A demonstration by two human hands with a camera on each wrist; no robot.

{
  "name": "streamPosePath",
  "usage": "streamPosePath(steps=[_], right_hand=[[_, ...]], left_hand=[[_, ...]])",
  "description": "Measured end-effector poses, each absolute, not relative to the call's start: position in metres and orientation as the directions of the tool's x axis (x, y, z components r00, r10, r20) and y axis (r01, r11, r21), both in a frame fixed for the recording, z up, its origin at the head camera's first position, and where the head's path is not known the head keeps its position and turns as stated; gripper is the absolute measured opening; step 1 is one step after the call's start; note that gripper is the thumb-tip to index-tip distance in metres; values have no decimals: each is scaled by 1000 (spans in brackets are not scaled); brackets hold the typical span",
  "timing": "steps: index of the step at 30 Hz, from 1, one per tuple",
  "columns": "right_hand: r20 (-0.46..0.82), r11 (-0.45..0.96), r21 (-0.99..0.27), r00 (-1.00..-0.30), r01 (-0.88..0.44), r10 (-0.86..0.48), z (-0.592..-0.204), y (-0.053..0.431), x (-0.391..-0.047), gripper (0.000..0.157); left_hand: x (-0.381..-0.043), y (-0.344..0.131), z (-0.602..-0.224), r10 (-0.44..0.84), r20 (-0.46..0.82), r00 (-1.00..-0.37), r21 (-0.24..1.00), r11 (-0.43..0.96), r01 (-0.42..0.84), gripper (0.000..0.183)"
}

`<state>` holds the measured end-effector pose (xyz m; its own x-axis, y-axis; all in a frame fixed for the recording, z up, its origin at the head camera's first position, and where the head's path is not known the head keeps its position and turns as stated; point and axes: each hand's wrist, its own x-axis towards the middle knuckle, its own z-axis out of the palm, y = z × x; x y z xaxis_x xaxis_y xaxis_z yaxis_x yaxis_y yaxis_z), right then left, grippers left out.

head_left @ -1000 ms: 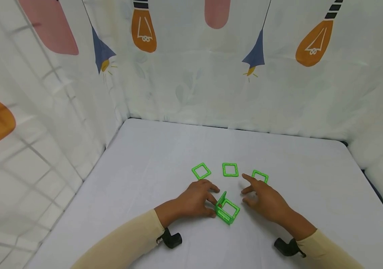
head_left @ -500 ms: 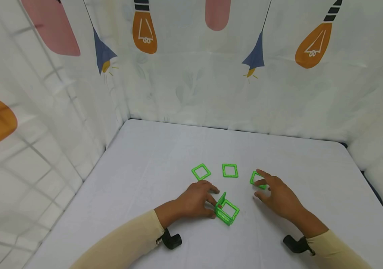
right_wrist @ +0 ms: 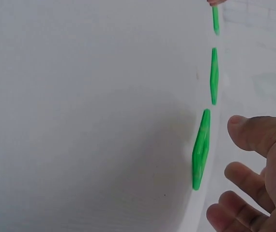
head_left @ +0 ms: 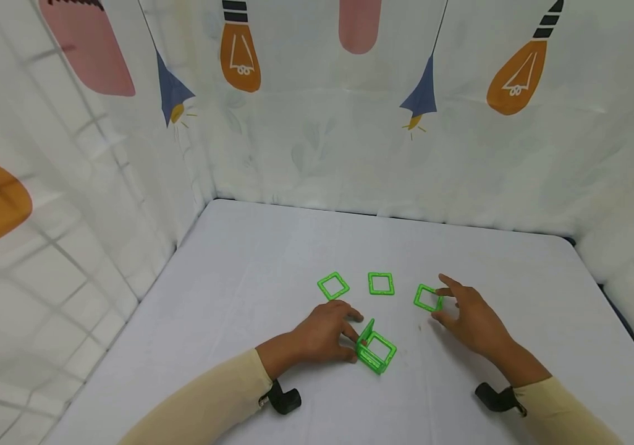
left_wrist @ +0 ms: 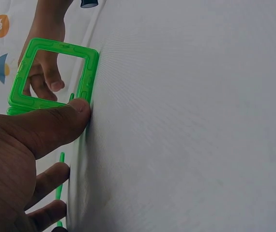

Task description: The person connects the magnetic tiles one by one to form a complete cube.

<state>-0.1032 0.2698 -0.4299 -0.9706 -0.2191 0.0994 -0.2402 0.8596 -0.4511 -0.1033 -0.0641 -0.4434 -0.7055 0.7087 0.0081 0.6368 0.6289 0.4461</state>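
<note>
Several green square magnetic tiles with hollow centres are on the table. My left hand (head_left: 325, 332) holds some joined tiles (head_left: 372, 361); one lies flat, others stand up along its edges. In the left wrist view its thumb presses a corner of the upright tile (left_wrist: 63, 47); its index finger is mostly hidden. My right hand (head_left: 475, 321), fingers spread, is over the right edge of a loose tile (head_left: 418, 294). In the right wrist view its thumb and fingers stand apart beside that tile (right_wrist: 202, 150); contact cannot be told.
Two more loose tiles lie flat farther back, a left tile (head_left: 324, 292) and a middle tile (head_left: 382, 293). They rest on a white-covered table (head_left: 272, 247). A printed white curtain (head_left: 317, 142) hangs behind and at both sides.
My right hand has moved right, away from the joined tiles, to the right-hand loose tile. That tile has shifted and turned slightly. The left hand still holds the joined tiles in place.
</note>
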Motion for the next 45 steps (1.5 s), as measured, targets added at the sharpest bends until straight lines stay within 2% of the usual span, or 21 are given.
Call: streamPosePath(steps=[9,27,45], right_hand=[[26,870,-460,-982,-179,-189,-434,276,-113,85],[30,879,-429,-975,-210,-218,-447,281,-125,83],[106,906,-357,-974,-226,-201,-444,279,-122,64]], left_hand=[[-103,-64,-444,711,15,-703,445,625,641,25],[-104,-65,-443,716,11,-698,435,626,648,25],[-103,-64,-442,715,19,-699,442,621,647,25]])
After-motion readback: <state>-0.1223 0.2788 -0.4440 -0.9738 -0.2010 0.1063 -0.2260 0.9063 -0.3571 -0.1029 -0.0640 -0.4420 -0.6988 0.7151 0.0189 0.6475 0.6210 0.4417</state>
